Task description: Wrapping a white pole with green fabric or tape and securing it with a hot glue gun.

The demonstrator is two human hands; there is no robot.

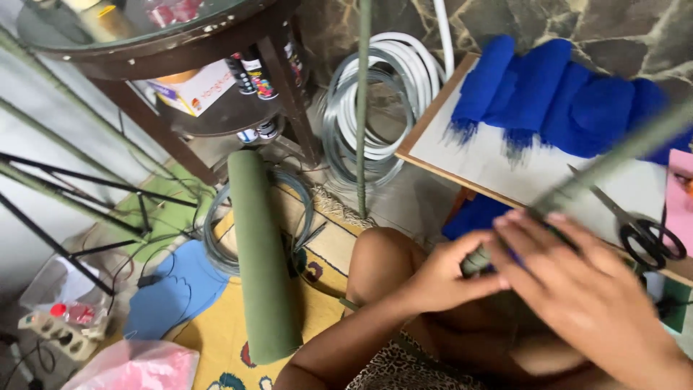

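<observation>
A long green-wrapped stem point(613, 155) slants from the upper right down to my lap. My left hand point(440, 278) pinches its lower end between thumb and fingers. My right hand point(577, 285) closes over the same stem just beside it, fingers wrapped across it, with a bit of blue showing under them. Both hands sit above my bent knee point(379, 260). Black-handled scissors point(639, 227) lie on the white board point(498, 162) just past my right hand.
Blue fringed crepe rolls point(563, 97) lie on the board. A green felt roll point(263, 256) lies on the yellow mat, by wire coils point(361, 115). Another green stem point(362, 108) stands upright. A dark round table point(166, 50) holds spray cans at the upper left.
</observation>
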